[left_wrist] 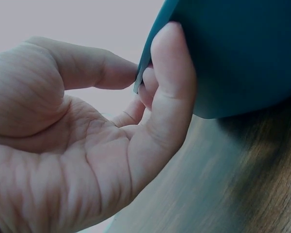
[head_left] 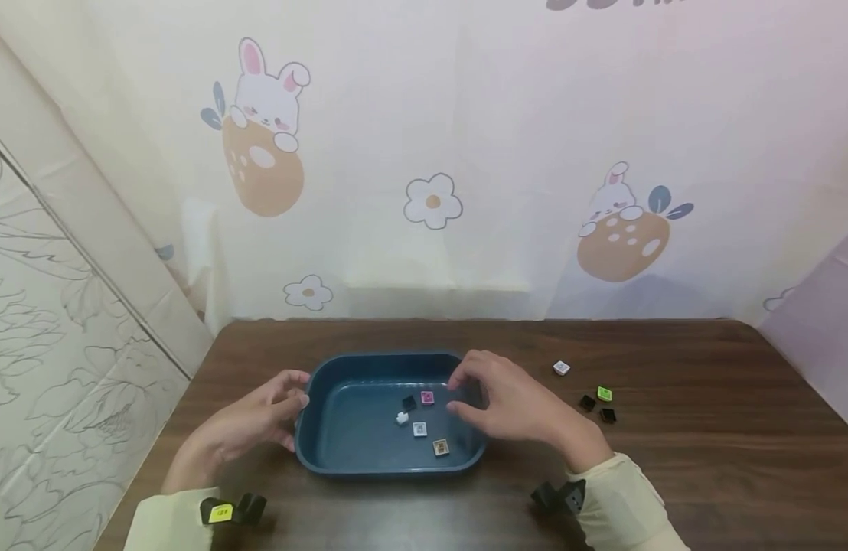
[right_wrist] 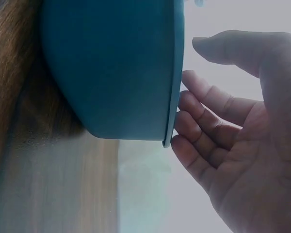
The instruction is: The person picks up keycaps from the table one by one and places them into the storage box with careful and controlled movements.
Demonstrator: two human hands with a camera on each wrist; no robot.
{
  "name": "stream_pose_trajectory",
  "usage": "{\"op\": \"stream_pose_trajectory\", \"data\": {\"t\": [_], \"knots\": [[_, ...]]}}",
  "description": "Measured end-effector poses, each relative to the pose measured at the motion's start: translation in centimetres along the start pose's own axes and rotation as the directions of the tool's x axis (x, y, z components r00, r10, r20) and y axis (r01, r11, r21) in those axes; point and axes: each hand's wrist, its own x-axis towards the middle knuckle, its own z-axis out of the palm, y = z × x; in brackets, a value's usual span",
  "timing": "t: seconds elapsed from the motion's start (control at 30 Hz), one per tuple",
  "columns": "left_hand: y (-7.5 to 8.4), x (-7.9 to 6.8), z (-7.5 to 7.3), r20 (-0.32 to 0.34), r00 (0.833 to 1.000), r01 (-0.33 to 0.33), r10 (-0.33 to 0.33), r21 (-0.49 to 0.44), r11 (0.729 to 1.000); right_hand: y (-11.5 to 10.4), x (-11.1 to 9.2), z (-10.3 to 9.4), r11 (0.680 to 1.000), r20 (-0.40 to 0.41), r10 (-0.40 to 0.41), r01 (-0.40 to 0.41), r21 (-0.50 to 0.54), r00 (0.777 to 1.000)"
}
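A dark blue rectangular tray (head_left: pixel 358 444) with rounded corners stands on the table. My left hand (head_left: pixel 252 421) pinches its left rim, thumb on the lip and fingers against the outer wall, as the left wrist view shows. Over the right rim is my right hand (head_left: pixel 516 402), its thumb and fingers spread apart with nothing between them. Inside the tray lie small square pieces: a pink one (head_left: pixel 427 398), a black one (head_left: pixel 409 402), a plain white one (head_left: pixel 402 418), a white patterned one (head_left: pixel 420 429) and a tan one (head_left: pixel 441 448).
On the wooden table (head_left: pixel 727 459), right of the tray, lie a white piece (head_left: pixel 561 368), a green piece (head_left: pixel 605 393) and two black pieces (head_left: pixel 608 415). Behind the table hangs a cloth (head_left: pixel 369 138) printed with rabbits and flowers.
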Motion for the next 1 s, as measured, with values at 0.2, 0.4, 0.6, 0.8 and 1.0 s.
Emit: {"op": "stream_pose_trajectory", "data": {"t": [0.2, 0.4, 0.6, 0.8, 1.0], "knots": [[-0.2, 0.2, -0.1, 0.016, 0.999, -0.031, 0.032, -0.022, 0.999, 0.5, -0.5, -0.2, 1.000, 0.003, 0.013, -0.013, 0.009, 1.000], [-0.4, 0.3, -0.1, 0.027, 0.999, -0.040, 0.041, -0.025, 0.999, 1.0, -1.1, -0.3, 0.999, 0.006, 0.036, -0.037, 0.017, 0.999], [-0.4, 0.2, -0.1, 0.028, 0.999, -0.031, 0.032, -0.023, 0.999, 1.5, -1.8, -0.8, 0.998, 0.000, 0.048, -0.048, 0.046, 0.999], [-0.3, 0.1, -0.1, 0.026, 0.999, -0.030, 0.030, -0.019, 0.999, 1.9, -2.4, -1.2, 0.998, -0.021, 0.056, -0.055, 0.031, 0.998], [-0.2, 0.1, -0.1, 0.033, 0.999, -0.023, 0.024, -0.017, 1.000, 2.2, -2.9, -1.3, 0.998, -0.021, 0.059, -0.058, 0.031, 0.998]]}}
